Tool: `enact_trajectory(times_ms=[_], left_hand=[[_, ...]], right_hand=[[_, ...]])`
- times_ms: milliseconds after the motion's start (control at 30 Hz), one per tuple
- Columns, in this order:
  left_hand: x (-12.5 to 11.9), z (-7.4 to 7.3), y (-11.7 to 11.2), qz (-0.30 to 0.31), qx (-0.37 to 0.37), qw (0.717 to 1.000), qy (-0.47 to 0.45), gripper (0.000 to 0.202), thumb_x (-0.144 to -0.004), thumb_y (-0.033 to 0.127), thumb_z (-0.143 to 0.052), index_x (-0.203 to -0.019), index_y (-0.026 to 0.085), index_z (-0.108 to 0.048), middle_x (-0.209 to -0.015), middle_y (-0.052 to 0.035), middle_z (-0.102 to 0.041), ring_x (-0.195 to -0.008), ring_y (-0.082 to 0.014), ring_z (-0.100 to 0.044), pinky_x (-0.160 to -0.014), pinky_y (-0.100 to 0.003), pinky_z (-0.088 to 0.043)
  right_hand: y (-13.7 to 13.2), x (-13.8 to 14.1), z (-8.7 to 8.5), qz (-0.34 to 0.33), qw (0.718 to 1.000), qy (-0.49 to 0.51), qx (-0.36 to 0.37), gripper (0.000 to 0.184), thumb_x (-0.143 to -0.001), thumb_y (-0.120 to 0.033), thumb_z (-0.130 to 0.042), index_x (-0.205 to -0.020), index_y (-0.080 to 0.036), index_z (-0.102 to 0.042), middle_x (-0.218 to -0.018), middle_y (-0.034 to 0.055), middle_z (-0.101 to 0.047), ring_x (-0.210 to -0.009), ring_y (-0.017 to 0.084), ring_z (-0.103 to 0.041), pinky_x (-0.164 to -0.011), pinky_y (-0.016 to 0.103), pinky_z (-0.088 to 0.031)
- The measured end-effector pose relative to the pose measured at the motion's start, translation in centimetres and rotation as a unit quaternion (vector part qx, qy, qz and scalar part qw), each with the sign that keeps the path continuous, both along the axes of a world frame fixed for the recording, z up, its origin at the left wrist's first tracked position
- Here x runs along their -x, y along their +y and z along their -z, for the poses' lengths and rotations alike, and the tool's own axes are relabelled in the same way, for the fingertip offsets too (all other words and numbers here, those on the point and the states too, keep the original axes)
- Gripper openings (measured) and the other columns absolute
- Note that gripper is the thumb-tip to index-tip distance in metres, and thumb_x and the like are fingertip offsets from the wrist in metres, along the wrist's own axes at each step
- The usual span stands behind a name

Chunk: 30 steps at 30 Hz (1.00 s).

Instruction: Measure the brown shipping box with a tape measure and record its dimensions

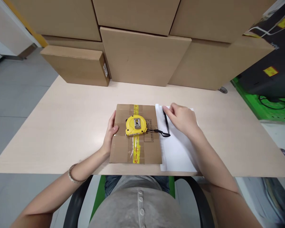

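A flat cardboard box (121, 148) lies on the table near its front edge, sealed with yellow printed tape (136, 155). On top of it rests a yellow tape measure (130, 126), its black wrist strap (165, 134) trailing right over white paper. My left hand (110, 134) grips the box's left edge, thumb on top. To the right, partly under the box, is a white notepad (178, 155). Over its upper part my right hand (183, 117) has its fingers curled, thumb and finger at the upper end of a thin black pen-like thing (166, 122). Whether that joins the strap, I cannot tell.
Large cardboard boxes (144, 57) are stacked along the table's back edge, with a smaller carton (83, 68) at back left. A dark case (263, 72) stands on a green surface (249, 104) at right. Chair armrests (77, 202) flank my body below the table (73, 120).
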State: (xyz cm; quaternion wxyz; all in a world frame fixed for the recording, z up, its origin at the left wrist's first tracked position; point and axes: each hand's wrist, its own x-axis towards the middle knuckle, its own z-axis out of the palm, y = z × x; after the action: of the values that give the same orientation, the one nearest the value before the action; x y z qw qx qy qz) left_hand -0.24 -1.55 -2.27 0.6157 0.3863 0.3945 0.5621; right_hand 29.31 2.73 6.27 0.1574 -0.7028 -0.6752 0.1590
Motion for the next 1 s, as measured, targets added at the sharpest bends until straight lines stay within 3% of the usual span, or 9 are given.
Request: enact_trajectory(times_ms=[100, 233, 400, 500, 600, 767, 1000], left_hand=[[-0.2, -0.3, 0.1, -0.002, -0.001, 1.0, 0.005, 0.07, -0.082, 0.056, -0.076, -0.147, 0.038, -0.061, -0.167, 0.0015, -0.053, -0.162, -0.0381, -0.038, -0.135, -0.056, -0.033], [-0.3, -0.7, 0.1, -0.004, -0.005, 1.0, 0.019, 0.066, -0.084, 0.054, -0.073, -0.146, 0.035, -0.061, -0.167, 0.0006, -0.053, -0.162, -0.0373, -0.038, -0.136, -0.054, -0.032], [-0.4, -1.2, 0.0, 0.003, -0.005, 1.0, 0.029, 0.062, -0.086, 0.052, -0.071, -0.144, 0.035, -0.063, -0.166, 0.0017, -0.054, -0.163, -0.0364, -0.037, -0.137, -0.054, -0.029], [-0.6, -1.5, -0.1, -0.002, 0.0, 1.0, 0.031, 0.059, -0.086, 0.051, -0.07, -0.143, 0.037, -0.064, -0.166, 0.003, -0.055, -0.163, -0.0362, -0.037, -0.137, -0.054, -0.029], [-0.6, -1.5, -0.3, -0.001, 0.0, 1.0, 0.031, 0.059, -0.087, 0.051, -0.069, -0.144, 0.038, -0.064, -0.166, 0.0037, -0.054, -0.164, -0.036, -0.036, -0.137, -0.054, -0.028], [-0.5, -1.4, -0.6, -0.001, 0.005, 0.999, 0.054, 0.061, -0.088, 0.053, -0.071, -0.146, 0.039, -0.062, -0.166, 0.0026, -0.053, -0.164, -0.0375, -0.034, -0.137, -0.057, -0.027], [-0.3, -1.7, -0.9, 0.002, 0.0, 0.997, 0.082, 0.06, -0.092, 0.053, -0.068, -0.149, 0.037, -0.06, -0.166, 0.0025, -0.053, -0.165, -0.0376, -0.033, -0.137, -0.055, -0.029]], right_hand=[[-0.3, -2.8, 1.5, 0.015, 0.988, -0.064, 0.14, 0.054, -0.1, -0.055, -0.056, -0.057, -0.026, -0.043, -0.056, 0.0064, -0.05, -0.062, 0.026, -0.053, -0.069, 0.039, -0.034], [-1.0, -4.2, 3.5, -0.06, 0.98, 0.028, 0.185, 0.05, -0.094, -0.05, -0.064, -0.054, -0.024, -0.05, -0.057, 0.0038, -0.056, -0.056, 0.019, -0.047, -0.065, 0.036, -0.035], [-0.8, -5.3, 5.7, -0.08, 0.957, 0.219, 0.17, 0.055, -0.094, -0.074, -0.045, -0.079, -0.023, -0.06, -0.062, 0.0026, -0.063, -0.055, 0.017, -0.055, -0.06, 0.033, -0.044], [-0.9, -5.5, 7.2, -0.062, 0.94, 0.304, 0.142, 0.055, -0.082, -0.08, -0.061, -0.082, -0.025, -0.053, -0.069, 0.0042, -0.068, -0.058, 0.017, -0.062, -0.055, 0.031, -0.046], [-1.4, -5.5, 8.2, -0.062, 0.924, 0.351, 0.136, 0.051, -0.075, -0.068, -0.079, -0.077, -0.026, -0.051, -0.068, 0.003, -0.068, -0.056, 0.016, -0.061, -0.05, 0.03, -0.046], [-1.7, -5.1, 8.4, -0.065, 0.911, 0.381, 0.145, 0.035, -0.078, -0.045, -0.085, -0.071, -0.024, -0.057, -0.061, -0.0003, -0.064, -0.054, 0.015, -0.059, -0.052, 0.029, -0.048], [-1.5, -4.5, 8.0, -0.054, 0.911, 0.381, 0.15, 0.034, -0.076, -0.042, -0.083, -0.063, -0.023, -0.058, -0.052, -0.0024, -0.059, -0.049, 0.012, -0.051, -0.05, 0.028, -0.04]])
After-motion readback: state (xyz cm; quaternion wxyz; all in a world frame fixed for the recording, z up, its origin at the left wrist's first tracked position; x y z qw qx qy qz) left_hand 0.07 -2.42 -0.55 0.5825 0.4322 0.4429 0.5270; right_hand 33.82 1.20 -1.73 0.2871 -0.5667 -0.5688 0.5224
